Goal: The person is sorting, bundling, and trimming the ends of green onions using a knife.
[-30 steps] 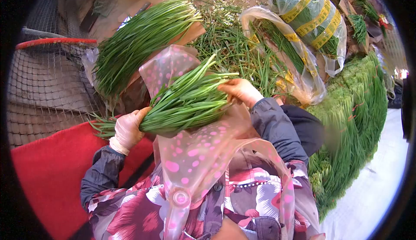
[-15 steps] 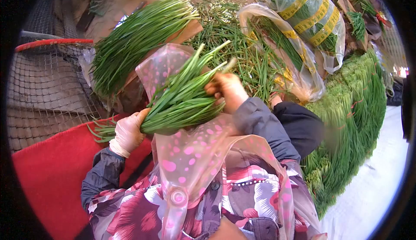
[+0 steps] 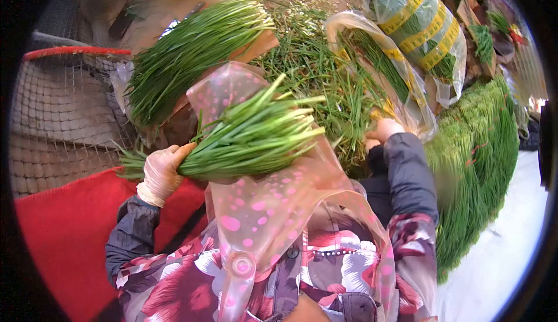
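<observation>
Green bunch [image 3: 256, 139]: is lying at centre, over the spotted apron [image 3: 267, 200].
Left hand [image 3: 163, 173]: at nine o'clock, is gripping it closed, perhaps leaving pale ends [image 3: 307, 125] free.
Right hand [image 3: 386, 129]: at three o'clock, its grip is not showing; I cannot tell opening or hold.
Yellow tape [image 3: 423, 30]: at two o'clock, is banding a bag [image 3: 414, 19], bearing unreadably small print.
</observation>
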A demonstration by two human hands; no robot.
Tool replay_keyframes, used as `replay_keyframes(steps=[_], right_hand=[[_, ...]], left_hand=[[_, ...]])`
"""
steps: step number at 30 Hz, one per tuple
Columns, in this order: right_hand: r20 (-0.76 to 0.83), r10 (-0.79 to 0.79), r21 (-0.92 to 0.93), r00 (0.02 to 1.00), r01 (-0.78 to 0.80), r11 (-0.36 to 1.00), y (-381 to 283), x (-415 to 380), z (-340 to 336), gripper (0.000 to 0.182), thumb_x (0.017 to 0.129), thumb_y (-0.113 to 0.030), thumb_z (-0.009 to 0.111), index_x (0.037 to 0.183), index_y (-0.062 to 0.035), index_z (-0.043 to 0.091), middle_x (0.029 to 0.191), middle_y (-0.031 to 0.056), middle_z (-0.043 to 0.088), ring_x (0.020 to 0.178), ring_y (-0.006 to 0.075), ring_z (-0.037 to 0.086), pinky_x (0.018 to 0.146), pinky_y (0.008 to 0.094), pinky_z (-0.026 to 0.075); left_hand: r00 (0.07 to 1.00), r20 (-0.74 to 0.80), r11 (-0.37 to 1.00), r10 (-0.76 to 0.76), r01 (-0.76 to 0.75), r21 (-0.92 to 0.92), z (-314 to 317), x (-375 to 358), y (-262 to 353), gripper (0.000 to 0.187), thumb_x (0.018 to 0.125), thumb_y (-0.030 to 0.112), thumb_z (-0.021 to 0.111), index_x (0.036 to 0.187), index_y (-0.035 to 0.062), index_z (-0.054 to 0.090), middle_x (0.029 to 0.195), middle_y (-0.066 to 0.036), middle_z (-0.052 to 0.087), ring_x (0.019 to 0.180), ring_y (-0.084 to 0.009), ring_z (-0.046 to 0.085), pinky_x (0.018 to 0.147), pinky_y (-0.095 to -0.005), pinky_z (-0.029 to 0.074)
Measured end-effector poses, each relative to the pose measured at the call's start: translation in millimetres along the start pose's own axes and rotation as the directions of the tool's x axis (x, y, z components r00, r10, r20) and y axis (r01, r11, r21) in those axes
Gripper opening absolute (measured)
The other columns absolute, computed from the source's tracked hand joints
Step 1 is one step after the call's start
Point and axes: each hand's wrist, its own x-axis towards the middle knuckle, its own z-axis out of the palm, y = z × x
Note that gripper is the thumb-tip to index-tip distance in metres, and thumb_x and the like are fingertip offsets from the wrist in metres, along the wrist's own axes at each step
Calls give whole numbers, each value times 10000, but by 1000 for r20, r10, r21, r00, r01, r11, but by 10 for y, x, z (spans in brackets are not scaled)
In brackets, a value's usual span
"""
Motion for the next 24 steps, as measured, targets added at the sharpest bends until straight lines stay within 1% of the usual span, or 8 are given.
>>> replay_keyframes(steps=[1,3,5,7,10,15,22,24], right_hand=[[130,-31,-506,991,94,858,-163,2,-29,476,802,-256,714,1179,8,593,876,161,684,887,296,668,836,374,513],[23,-30,92,999,28,995,-834,-5,-297,723,694,-379,764,1302,-63,532,1105,188,651,1062,311,616,961,384,451],[-164,-600,278,783,621,733,-1310,35,-199,769,664,-362,775,1339,-113,503,1225,175,593,1189,340,533,1018,391,407],[-121,-827,-88,550,824,560,-1754,79,1,841,647,-373,785,1379,-133,448,1307,154,542,1267,404,440,1070,457,343],[5,-847,58,531,846,530,-1957,-75,204,927,632,-426,797,1415,-142,391,1383,175,468,1367,430,282,1108,573,211],[-83,-772,239,630,764,599,-1755,-501,476,813,733,-434,741,1345,5,436,1227,224,571,1169,363,528,1021,434,387],[-55,-628,496,776,567,658,-1510,-602,602,859,757,-473,729,1379,19,398,1372,220,458,1288,334,434,1077,375,346],[-159,-682,159,714,700,696,-1516,-449,567,913,716,-513,746,1387,-3,395,1400,215,431,1314,336,400,1089,374,329]], left_hand=[[1000,-9,1000,-18,18,6,-70,28,26,447,678,73,668,1120,129,638,790,-86,614,718,-297,626,624,-390,493],[991,-5,973,131,-127,195,-173,54,65,452,674,78,629,1122,140,632,732,-68,562,648,-280,592,573,-390,458],[983,-15,950,183,-173,260,-221,76,82,448,691,81,598,1133,151,625,729,-48,549,629,-248,585,564,-370,451],[962,-35,900,271,-240,363,-260,106,103,421,707,94,584,1121,154,629,731,-34,545,624,-219,584,562,-359,449],[944,-96,875,316,-251,413,-385,86,144,428,717,115,573,1138,157,631,756,-19,553,640,-197,571,579,-342,456],[957,-125,890,263,-190,416,-208,25,9,489,708,131,563,1193,150,619,808,-21,571,689,-205,569,633,-345,463],[964,-91,913,248,-202,354,32,-48,-62,505,695,119,580,1197,150,614,789,-19,562,689,-203,571,619,-343,440],[964,-89,913,250,-204,355,26,-45,-53,495,692,122,585,1185,149,619,780,-18,556,682,-205,566,618,-345,434]])
